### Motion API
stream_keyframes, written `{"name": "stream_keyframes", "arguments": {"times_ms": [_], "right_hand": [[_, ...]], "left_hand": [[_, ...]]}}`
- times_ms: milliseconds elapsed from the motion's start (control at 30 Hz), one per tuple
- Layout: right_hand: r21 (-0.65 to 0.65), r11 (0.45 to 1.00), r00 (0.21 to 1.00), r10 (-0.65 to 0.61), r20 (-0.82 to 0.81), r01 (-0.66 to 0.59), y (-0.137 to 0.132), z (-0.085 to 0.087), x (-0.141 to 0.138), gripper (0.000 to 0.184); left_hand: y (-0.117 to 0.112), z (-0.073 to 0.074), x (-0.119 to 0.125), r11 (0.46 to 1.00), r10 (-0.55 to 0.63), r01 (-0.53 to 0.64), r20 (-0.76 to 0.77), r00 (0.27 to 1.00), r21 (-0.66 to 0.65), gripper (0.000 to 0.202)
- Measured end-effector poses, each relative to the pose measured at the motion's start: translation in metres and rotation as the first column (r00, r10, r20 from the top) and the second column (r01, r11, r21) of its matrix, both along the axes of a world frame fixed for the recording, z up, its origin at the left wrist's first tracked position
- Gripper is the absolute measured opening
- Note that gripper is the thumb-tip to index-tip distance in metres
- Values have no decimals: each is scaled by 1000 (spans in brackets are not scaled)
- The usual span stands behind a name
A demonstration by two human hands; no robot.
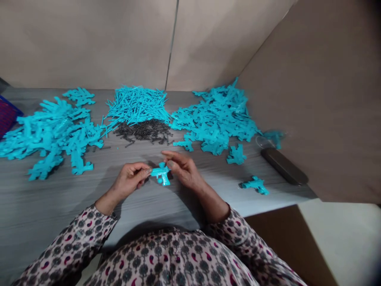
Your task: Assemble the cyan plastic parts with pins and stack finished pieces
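Observation:
A small turquoise toy gun (161, 173) is between my hands, just above the front middle of the table. My left hand (130, 177) pinches its barrel end between thumb and fingertips. At the opposite end, the thumb and fingers of my right hand (185, 171) close on the rear of the toy gun, with the index finger reaching out past it. Its grip points down toward me. Beyond my hands lie a heap of thin turquoise sticks (138, 104) and a scatter of small black pins (144, 132).
Heaps of turquoise toy gun pieces lie at left (50, 127) and at right (217, 115). Single toy guns (255, 185) rest farther right, near a dark oblong case (284, 166). Panels (89, 43) wall off the table's back and right side. A blue-edged basket (8, 115) stands far left.

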State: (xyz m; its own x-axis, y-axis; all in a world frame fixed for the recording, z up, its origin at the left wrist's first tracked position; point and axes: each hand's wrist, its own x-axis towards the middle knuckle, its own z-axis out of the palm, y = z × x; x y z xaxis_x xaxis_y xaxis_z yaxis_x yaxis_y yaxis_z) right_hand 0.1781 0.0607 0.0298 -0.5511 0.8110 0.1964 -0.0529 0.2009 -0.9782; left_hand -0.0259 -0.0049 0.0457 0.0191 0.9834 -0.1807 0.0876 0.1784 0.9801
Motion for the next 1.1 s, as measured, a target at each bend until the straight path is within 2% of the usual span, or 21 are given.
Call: {"name": "stream_keyframes", "arguments": {"times_ms": [33, 100, 200, 267, 367, 467, 600, 700, 767, 900, 1000, 1100], "right_hand": [[15, 1000, 1000, 4, -6, -4, 1, 2, 3, 34], [129, 990, 998, 57, 30, -61, 1, 7, 6, 32], [342, 922, 978, 133, 162, -182, -5, 9, 4, 42], [456, 868, 972, 108, 210, -196, -11, 7, -1, 45], [581, 803, 984, 37, 175, -133, -17, 0, -7, 38], [608, 790, 992, 9, 127, -85, -16, -5, -10, 30], [531, 847, 998, -10, 54, -20, -12, -4, -10, 18], [463, 887, 999, -28, 28, 12, -10, -3, -10, 12], [417, 909, 999, -37, 28, 22, -10, -3, -9, 14], [335, 942, 1000, -29, 11, 24, -12, -1, -9, 18], [282, 960, 1000, -3, -12, 6, -14, 2, -9, 18], [228, 973, 1000, 21, -16, -17, -17, 5, -9, 20]], "left_hand": [[0, 3, 1, 996, 25, -20, 59, 998, -92, 31], [0, 8, 2, 975, 84, -48, 162, 983, -215, 33], [1, 12, 2, 949, 129, -39, 272, 954, -314, 31], [1, 14, 2, 936, 121, 0, 324, 938, -351, 28], [0, 12, 3, 925, 93, 49, 350, 932, -376, 29], [-1, 9, 5, 938, 50, 42, 255, 966, -343, 33], [-1, 2, 3, 983, -3, 10, 38, 999, -183, 43], [-3, -3, 0, 999, -9, 11, -72, 997, 35, 36], [-4, -7, -1, 980, -4, 29, -127, 992, 194, 32], [-7, -5, -1, 886, 34, 96, -270, 962, 454, 21], [-8, 0, 1, 777, 93, 148, -344, 934, 613, 14], [-10, 4, 3, 681, 162, 179, -385, 909, 710, 13]]}}
